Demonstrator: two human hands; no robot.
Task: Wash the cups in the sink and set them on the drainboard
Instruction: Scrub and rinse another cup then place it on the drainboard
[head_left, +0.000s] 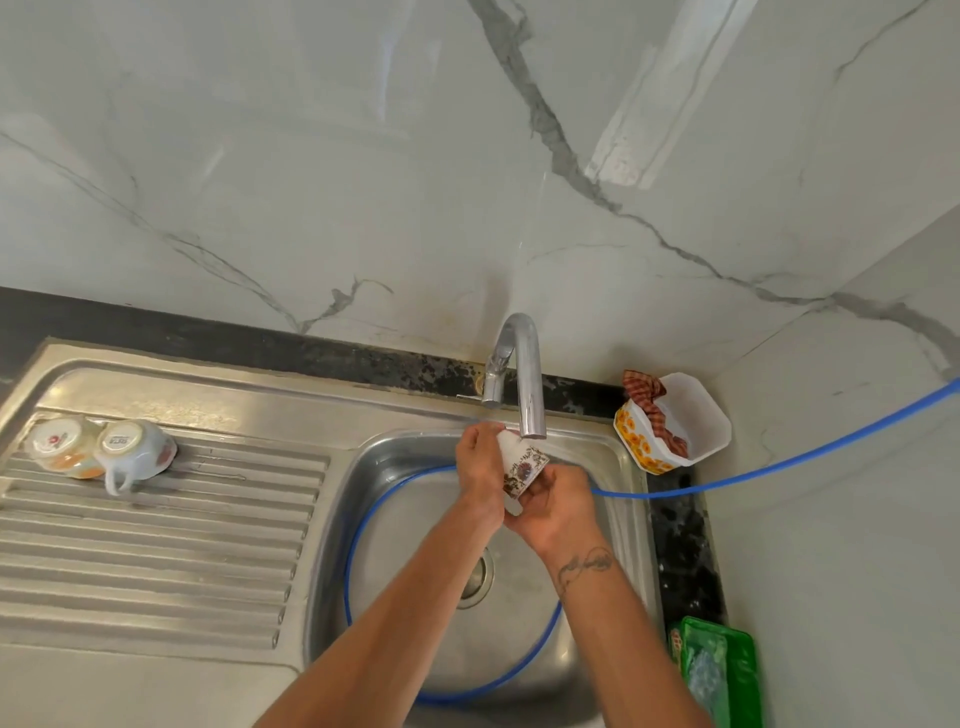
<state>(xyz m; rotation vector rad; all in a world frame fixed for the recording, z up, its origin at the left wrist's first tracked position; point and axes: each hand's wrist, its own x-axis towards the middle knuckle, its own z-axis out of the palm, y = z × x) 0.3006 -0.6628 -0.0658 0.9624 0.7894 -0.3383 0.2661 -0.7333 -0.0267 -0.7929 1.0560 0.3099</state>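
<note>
two hands grip a floral cup (522, 467) under the tap (530, 384).
left hand (480, 467) and right hand (558, 506) both clamp it; rotate fully, then upend it beside two cups (101, 449) on drainboard (156, 545).

My forearms run bare from the bottom of the frame, no sleeves in view. My right forearm (618, 613) carries a dark curling tattoo (584, 565) just below the wrist. My left forearm (415, 597) is unmarked.

Two upturned cups (98, 449) crowd drainboard (156, 545) far-left corner — ribbed rest free; blue hose (452, 691) loops basin.
</note>
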